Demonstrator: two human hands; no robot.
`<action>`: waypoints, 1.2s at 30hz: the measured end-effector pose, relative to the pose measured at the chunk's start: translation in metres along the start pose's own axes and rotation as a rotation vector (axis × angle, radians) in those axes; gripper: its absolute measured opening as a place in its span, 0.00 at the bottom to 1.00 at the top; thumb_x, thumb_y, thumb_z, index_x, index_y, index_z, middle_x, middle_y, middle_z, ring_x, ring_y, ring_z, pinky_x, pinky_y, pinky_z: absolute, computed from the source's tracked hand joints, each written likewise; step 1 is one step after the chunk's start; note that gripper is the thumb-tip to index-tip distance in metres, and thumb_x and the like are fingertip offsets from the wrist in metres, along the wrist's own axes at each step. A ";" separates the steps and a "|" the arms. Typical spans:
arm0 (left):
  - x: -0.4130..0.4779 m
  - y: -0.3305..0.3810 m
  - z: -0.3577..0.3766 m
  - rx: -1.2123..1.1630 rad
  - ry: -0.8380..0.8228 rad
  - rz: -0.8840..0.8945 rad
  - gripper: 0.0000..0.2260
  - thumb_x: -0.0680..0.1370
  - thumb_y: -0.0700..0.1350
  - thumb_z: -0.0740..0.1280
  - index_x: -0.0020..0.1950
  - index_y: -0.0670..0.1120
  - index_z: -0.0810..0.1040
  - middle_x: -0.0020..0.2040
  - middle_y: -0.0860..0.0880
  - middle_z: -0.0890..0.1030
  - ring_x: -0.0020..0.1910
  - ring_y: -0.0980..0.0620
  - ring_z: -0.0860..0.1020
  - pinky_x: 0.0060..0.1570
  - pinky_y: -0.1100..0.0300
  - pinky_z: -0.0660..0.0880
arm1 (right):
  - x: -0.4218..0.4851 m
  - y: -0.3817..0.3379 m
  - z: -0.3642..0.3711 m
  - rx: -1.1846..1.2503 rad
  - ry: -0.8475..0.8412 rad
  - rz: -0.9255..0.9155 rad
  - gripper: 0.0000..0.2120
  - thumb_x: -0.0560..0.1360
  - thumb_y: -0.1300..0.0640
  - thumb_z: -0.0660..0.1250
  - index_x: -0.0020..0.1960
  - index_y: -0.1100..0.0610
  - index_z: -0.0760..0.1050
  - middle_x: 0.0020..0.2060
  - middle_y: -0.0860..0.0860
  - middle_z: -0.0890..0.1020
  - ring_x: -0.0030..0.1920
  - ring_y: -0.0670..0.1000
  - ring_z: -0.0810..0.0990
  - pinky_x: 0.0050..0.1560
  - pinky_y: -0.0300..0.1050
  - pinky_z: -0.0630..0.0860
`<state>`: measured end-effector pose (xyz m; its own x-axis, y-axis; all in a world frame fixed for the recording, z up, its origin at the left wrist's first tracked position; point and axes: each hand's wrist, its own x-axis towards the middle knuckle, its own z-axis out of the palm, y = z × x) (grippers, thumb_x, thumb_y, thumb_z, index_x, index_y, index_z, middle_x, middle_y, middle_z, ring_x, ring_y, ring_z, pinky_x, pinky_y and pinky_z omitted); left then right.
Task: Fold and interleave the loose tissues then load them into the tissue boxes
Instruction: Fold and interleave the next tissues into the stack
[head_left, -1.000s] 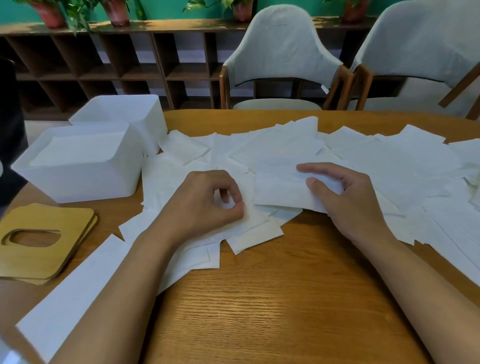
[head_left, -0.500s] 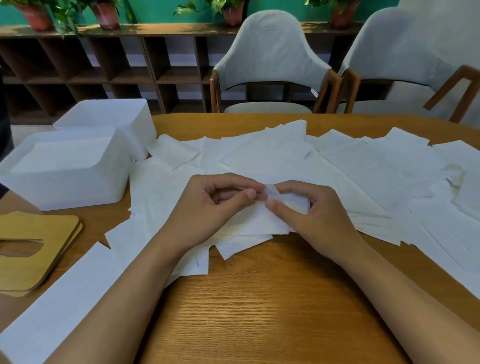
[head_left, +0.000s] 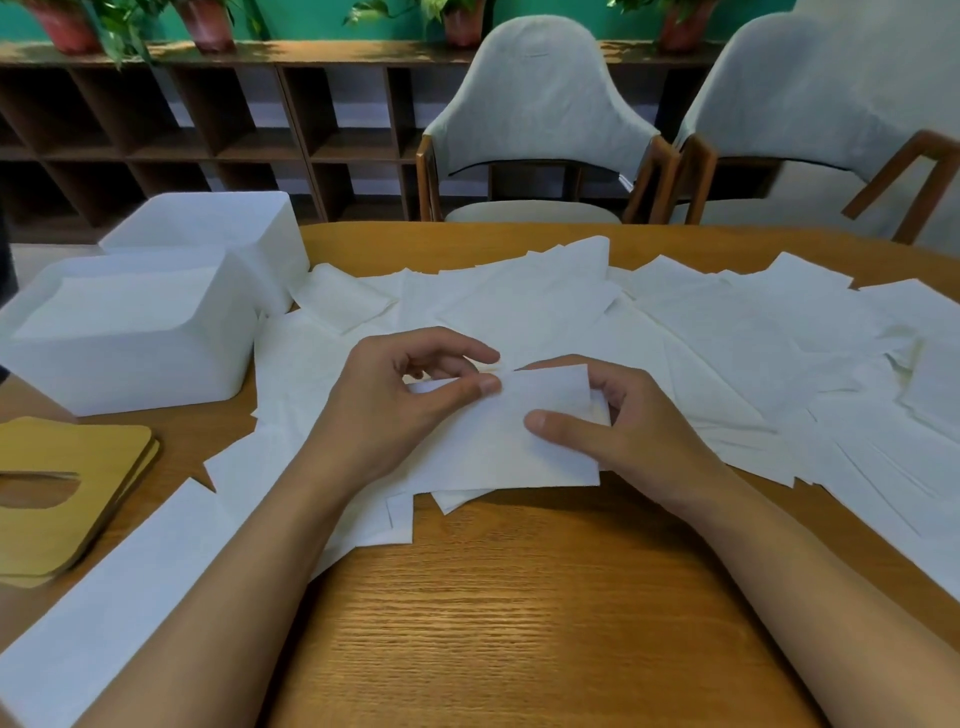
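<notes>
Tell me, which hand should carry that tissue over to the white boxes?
Probably the left hand. Both hands pinch the tissue, but the tissue boxes stand on the left side, nearer that hand; the right hand would have to cross over.

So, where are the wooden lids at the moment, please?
In the head view, the wooden lids lie stacked at the far left, just in front of the nearer tissue box.

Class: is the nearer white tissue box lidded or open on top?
Open. Nothing covers the nearer tissue box; the slotted wooden lids lie stacked on the table beside it.
</notes>
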<state>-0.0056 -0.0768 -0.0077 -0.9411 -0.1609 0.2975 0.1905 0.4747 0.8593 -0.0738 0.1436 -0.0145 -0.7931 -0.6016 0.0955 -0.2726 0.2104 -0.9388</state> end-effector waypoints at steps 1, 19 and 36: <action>0.000 0.000 0.001 0.009 0.006 -0.007 0.07 0.74 0.49 0.78 0.52 0.55 0.87 0.42 0.57 0.87 0.48 0.55 0.83 0.53 0.64 0.75 | 0.000 0.000 0.002 -0.003 -0.007 -0.013 0.18 0.70 0.43 0.72 0.59 0.41 0.79 0.54 0.31 0.79 0.57 0.36 0.78 0.49 0.37 0.81; -0.001 -0.002 0.012 0.017 0.058 -0.040 0.08 0.76 0.54 0.77 0.54 0.58 0.86 0.51 0.58 0.85 0.54 0.56 0.81 0.53 0.59 0.74 | 0.003 0.005 0.007 -0.125 0.091 -0.102 0.34 0.79 0.53 0.70 0.75 0.31 0.56 0.71 0.22 0.56 0.66 0.20 0.53 0.64 0.20 0.52; 0.004 -0.013 -0.006 0.060 0.110 -0.013 0.13 0.80 0.37 0.72 0.60 0.52 0.83 0.47 0.53 0.86 0.48 0.54 0.85 0.52 0.62 0.80 | 0.009 0.012 -0.014 -0.141 0.270 -0.061 0.12 0.80 0.59 0.68 0.55 0.42 0.85 0.56 0.36 0.83 0.63 0.38 0.76 0.65 0.34 0.69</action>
<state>-0.0104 -0.0891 -0.0153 -0.9064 -0.2601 0.3327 0.1579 0.5221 0.8382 -0.0917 0.1520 -0.0201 -0.8839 -0.3936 0.2526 -0.3822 0.2967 -0.8752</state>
